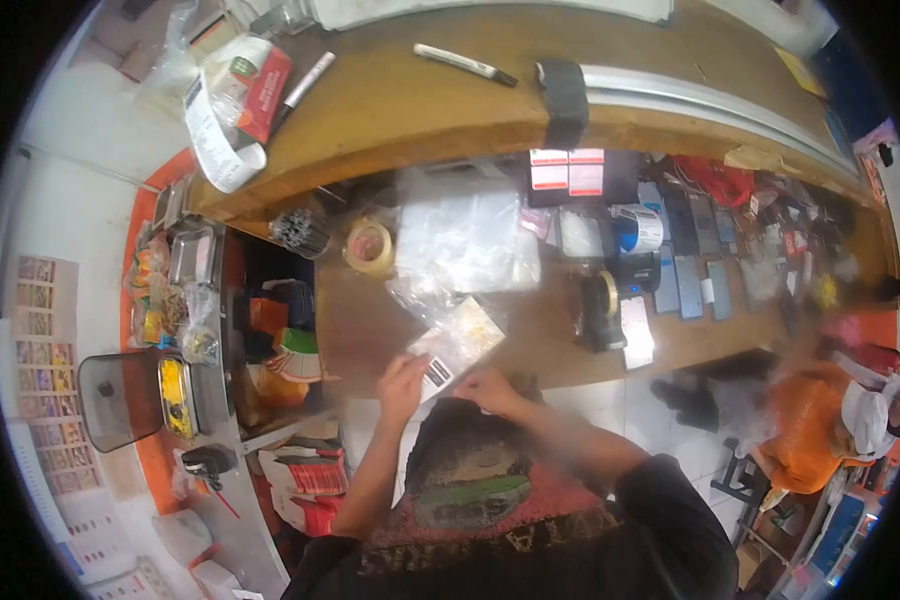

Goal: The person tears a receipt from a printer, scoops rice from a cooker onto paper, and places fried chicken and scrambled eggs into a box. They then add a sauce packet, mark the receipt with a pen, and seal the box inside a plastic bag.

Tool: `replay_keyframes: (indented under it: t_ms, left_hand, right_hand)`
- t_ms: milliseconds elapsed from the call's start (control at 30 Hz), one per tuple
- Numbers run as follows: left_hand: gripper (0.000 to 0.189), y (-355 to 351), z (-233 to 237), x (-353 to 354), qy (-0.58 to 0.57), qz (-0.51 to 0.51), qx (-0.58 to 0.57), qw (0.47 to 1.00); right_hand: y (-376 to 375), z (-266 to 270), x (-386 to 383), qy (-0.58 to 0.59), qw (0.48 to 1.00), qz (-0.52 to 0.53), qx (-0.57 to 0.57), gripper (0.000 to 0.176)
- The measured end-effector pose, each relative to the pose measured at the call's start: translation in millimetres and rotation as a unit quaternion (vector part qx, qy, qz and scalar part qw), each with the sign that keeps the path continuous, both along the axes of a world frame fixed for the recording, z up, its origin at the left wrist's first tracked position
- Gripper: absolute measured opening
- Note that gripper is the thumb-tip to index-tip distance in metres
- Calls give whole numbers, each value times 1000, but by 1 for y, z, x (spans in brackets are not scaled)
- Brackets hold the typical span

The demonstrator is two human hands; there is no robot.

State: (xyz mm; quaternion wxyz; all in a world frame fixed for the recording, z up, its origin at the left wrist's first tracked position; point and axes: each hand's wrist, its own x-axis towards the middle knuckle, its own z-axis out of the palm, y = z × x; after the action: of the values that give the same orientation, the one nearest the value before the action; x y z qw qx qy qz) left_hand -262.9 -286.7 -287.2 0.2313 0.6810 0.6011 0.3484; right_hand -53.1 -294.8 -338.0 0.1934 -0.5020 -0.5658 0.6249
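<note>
A flat white box (473,335) in clear plastic, with a black-and-white label at its lower left, is held tilted over the front edge of the bench. My left hand (403,387) grips its left side with closed fingers. At the lower right edge of the box, the fingers of my right hand (485,388) are pinched together on it. Loose clear film trails from the upper left of the box towards a stack of clear plastic bags (460,230) behind it. A roll of tape (370,248) lies to the left of that stack.
A tape dispenser (600,310), a label printer (637,262) and several phones (688,285) occupy the right of the bench. Above runs a wooden shelf (370,130) with markers. A person in orange (810,430) is at the right. Left stands a food container (177,395).
</note>
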Motion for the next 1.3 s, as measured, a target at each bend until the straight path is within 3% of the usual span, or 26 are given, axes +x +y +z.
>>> replay_keyframes:
  t_ms: [67,133,167,233,333,367,467,567,600,633,667,700,767,800,833,867,900,1000,1067,1167,1233,1300]
  left_hand:
    - [19,8,-19,-5,24,22,-4,999]
    - [22,18,-49,-9,5,8,72,997]
    - [20,17,-48,-4,-48,41,-16,998]
    - [19,21,-53,-2,-96,51,-19,994]
    - [18,29,-91,-8,-171,102,-67,978]
    - [17,34,-94,-11,-196,126,-93,968]
    - [20,47,-96,-15,-54,87,-37,994]
    - [28,51,-185,-43,170,-50,16,984]
    - [30,47,-169,-42,-18,-53,-117,992]
    - [32,37,-138,-40,-205,-57,-243,946]
    - [32,22,-100,-40,-354,-20,-340,871]
    - [32,9,-78,-42,-489,14,-424,762]
    - [33,-19,-96,-53,-441,25,-426,790]
    - [34,-14,-91,-57,-486,24,-404,775]
    - [35,-14,-72,-64,-529,24,-382,757]
    - [35,-19,-45,-69,-570,27,-362,737]
    - [41,-13,11,-69,-565,53,-367,737]
    - [45,10,54,-82,-555,10,-215,804]
    - [50,34,92,-85,-465,-55,-44,883]
    - [55,87,189,-67,-430,-127,111,887]
    - [58,123,208,-57,-420,-134,162,883]
    - [58,154,218,-49,-383,-124,202,893]
  right_hand:
    - [2,-16,-12,-67,995,4,77,25]
    - [-1,-33,-18,-155,974,6,163,28]
    - [-6,-45,-21,-150,977,-16,152,29]
    - [-13,-63,-24,-142,980,-65,126,30]
    - [-8,-22,-20,-160,982,-78,71,32]
    - [-11,-39,-21,-177,978,-84,68,30]
    - [-21,-77,-31,-249,939,-210,115,27]
    - [-14,-21,-38,-234,927,-277,93,31]
    - [-14,-17,-40,-146,942,-302,8,33]
    - [-17,-16,-43,-55,942,-322,-76,35]
    - [-19,-14,-45,38,928,-336,-156,38]
    - [-21,-6,-45,138,929,-330,-99,36]
    - [-17,9,-36,85,956,-243,-139,34]
    - [-15,16,-34,58,965,-200,-161,33]
    - [-15,24,-36,155,957,-201,-143,30]
    - [-15,43,-40,176,957,-201,-114,30]
    - [-9,73,-46,197,956,-200,-87,31]
    - [26,132,-58,176,960,-207,69,34]
    - [59,175,-65,166,945,-232,160,36]
    - [117,248,-79,280,902,-279,173,35]
    - [145,291,-91,353,872,-312,133,35]
    - [179,297,-91,351,877,-293,148,40]
